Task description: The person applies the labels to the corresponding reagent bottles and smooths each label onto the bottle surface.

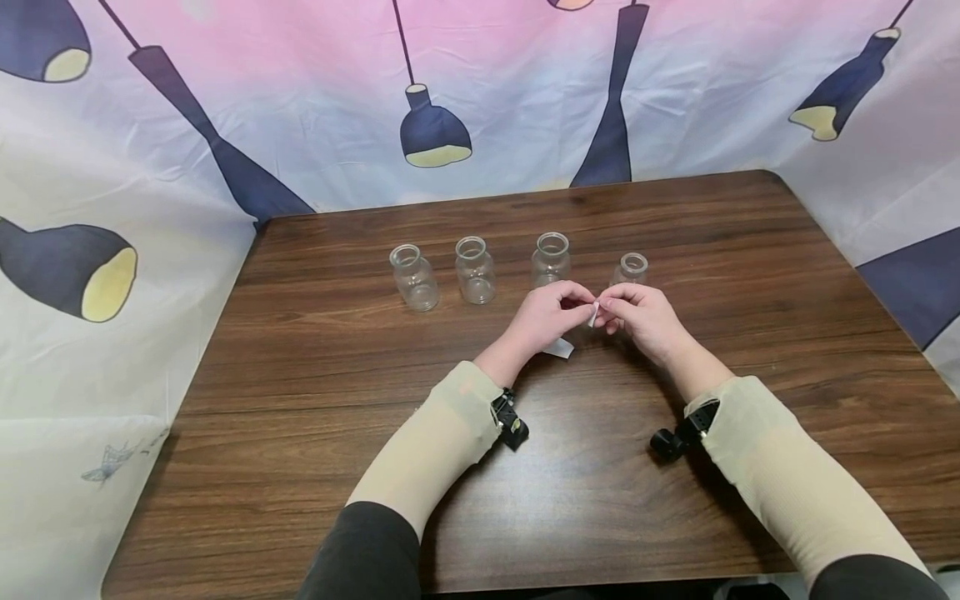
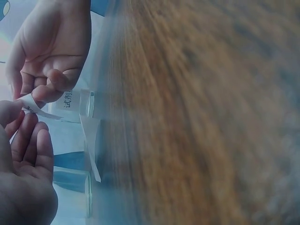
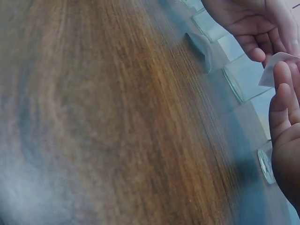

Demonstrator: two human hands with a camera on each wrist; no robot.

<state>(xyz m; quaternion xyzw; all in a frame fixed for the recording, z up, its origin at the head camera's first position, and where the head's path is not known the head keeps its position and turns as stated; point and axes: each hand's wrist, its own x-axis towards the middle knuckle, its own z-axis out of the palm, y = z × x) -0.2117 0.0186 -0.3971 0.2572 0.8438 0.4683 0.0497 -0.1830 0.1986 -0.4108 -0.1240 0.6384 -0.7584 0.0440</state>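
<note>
A small white paper strip is pinched between the fingertips of my left hand and right hand, which meet above the table. Dark marks show on the strip in the left wrist view; one end of the strip hangs free in the right wrist view. Another white paper piece lies below my left hand, partly hidden by it. Just behind my right hand stands a small glass jar, its lower part hidden; a label with printed characters appears on it.
Three larger open glass jars stand in a row further left: one, a second and a third behind my left hand. A patterned cloth hangs behind the wooden table.
</note>
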